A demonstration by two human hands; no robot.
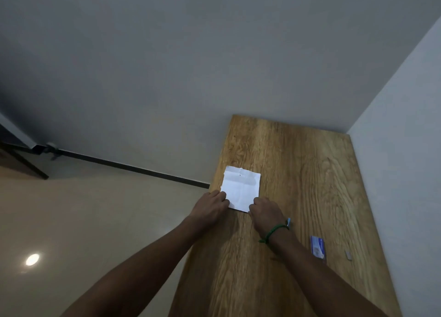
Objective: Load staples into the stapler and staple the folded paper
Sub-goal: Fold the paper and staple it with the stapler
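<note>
My left hand (pixel 213 203) and right hand (pixel 263 209) have fingers curled onto the near corners of the white folded paper (pixel 241 187), which lies lengthwise away from me on the wooden tabletop (pixel 310 173). Small blue staple box (pixel 317 247) lies nearer my right; stapler unseen.

I can read no text anywhere from here. The small blue-and-white box (pixel 318 247) lying on the wooden table (pixel 298 149) near the right edge carries printing on its top face — a white panel and a darker blue band — but the marks are too small and blurred for me to make out a single letter or number. The folded white paper (pixel 241 187) shows only creases and one tiny dark speck near its far edge — no writing that I can tell.
</note>
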